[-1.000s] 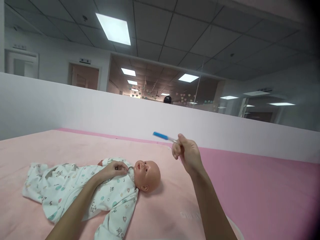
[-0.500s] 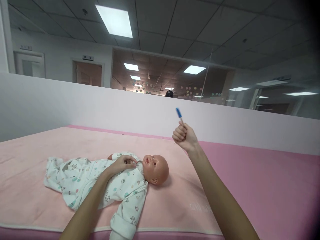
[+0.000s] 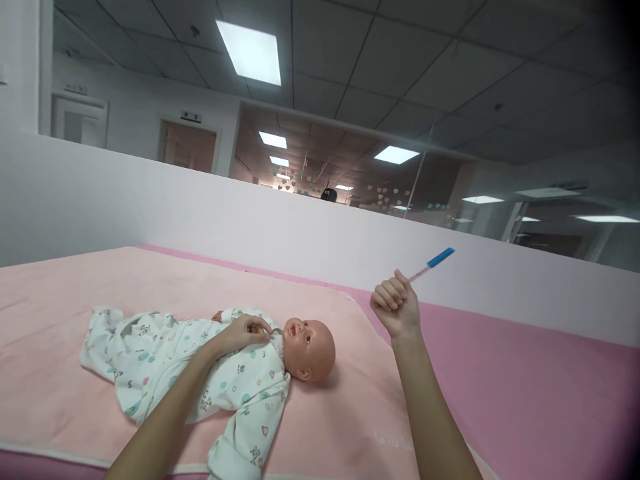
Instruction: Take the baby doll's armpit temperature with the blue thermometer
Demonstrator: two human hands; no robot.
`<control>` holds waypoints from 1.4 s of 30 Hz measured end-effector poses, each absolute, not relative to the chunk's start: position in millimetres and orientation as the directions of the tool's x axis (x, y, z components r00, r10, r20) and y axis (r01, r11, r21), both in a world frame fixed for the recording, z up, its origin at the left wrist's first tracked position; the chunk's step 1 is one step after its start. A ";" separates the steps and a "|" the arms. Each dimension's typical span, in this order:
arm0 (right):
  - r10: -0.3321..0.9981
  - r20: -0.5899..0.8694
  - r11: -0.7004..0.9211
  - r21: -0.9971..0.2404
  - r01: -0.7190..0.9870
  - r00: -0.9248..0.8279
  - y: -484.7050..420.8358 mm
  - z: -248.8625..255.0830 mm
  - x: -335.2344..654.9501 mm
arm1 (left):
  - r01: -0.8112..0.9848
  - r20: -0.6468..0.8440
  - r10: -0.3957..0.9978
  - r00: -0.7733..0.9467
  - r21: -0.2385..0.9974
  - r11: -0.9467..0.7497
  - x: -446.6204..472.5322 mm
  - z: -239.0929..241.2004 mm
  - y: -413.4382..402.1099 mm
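A baby doll [image 3: 309, 349] lies on its back, head to the right, in a white sleepsuit [image 3: 225, 387] printed with small coloured figures. My left hand [image 3: 246, 332] rests on its chest beside the collar, fingers loosely curved with a gap showing between them; no object is visible in it. Raised to the right, past the doll's head, my right hand [image 3: 397, 303] is closed in a fist around a thin pale stick with a blue end [image 3: 441, 257]. The blue end points up and to the right; its exact kind is unclear.
Beneath the doll is a peach mat [image 3: 360, 407] with a pale edge, over a pink padded surface [image 3: 525, 373]. Behind it stands a low white wall [image 3: 280, 233] with glass above. Part of a person's dark head covering [image 3: 329, 195] shows beyond the wall.
My right hand has moved right and slightly down, and the blue-ended stick has tipped from nearly upright to slanting right. My left hand stays on the doll's chest. The view has tilted slightly.
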State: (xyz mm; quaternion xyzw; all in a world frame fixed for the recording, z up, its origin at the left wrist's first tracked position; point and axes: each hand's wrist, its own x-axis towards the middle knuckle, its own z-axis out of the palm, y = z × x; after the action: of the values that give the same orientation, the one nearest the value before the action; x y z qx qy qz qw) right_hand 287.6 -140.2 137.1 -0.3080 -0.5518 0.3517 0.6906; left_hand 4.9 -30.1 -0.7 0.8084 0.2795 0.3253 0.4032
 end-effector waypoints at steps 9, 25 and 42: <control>0.968 0.184 0.153 -0.972 0.181 0.168 -201.8 48.5 283.6 | 0.169 0.290 0.698 0.654 0.844 -0.509 4.4 -0.4 -31.0; 0.891 0.330 -0.302 -0.081 0.950 0.312 -195.1 -2.1 279.0 | 0.095 0.291 0.712 0.639 0.889 -0.449 2.1 1.5 -31.7; 0.502 0.827 0.711 -0.227 0.666 -0.254 -89.0 -20.8 112.1 | 0.014 0.367 0.744 0.559 0.893 -0.450 -0.8 -3.7 -24.6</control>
State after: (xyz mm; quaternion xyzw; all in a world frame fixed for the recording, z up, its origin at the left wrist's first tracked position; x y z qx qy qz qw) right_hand 112.1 -89.0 -20.8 -0.3706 -0.7875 -0.0844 0.4852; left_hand -0.8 -24.6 -3.7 0.7535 0.2513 0.3967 0.4602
